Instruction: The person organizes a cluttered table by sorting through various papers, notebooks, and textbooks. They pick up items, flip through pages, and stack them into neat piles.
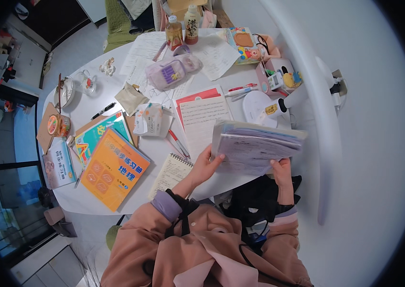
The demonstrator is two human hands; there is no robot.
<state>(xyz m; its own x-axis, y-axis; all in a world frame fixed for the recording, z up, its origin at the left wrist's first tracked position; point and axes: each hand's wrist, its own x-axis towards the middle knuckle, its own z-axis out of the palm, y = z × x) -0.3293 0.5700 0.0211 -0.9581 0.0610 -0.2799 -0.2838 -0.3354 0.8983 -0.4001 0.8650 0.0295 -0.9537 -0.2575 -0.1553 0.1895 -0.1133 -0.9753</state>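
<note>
Between my two hands is a thick purple-tinted document folder [249, 149] with papers inside, tilted over the table's near right edge. My left hand [206, 165] grips its left side, thumb on top. At the lower right edge, my right hand [282, 171] pinches it with the thumb above. Just beyond the folder lies a handwritten sheet [206, 118] on a red booklet [193, 96]. Under my left forearm is a spiral notebook [172, 172] with handwriting. A black bag [249, 201] hangs below the table edge near my right wrist.
An orange workbook [114, 168] and a green book [98, 134] lie left. A tissue pack [148, 120], purple pencil case [172, 71], lamp base [256, 106] and glass cup [86, 82] stand on the table. Two bottles [173, 34] are at the back. A wall [367, 143] borders the right.
</note>
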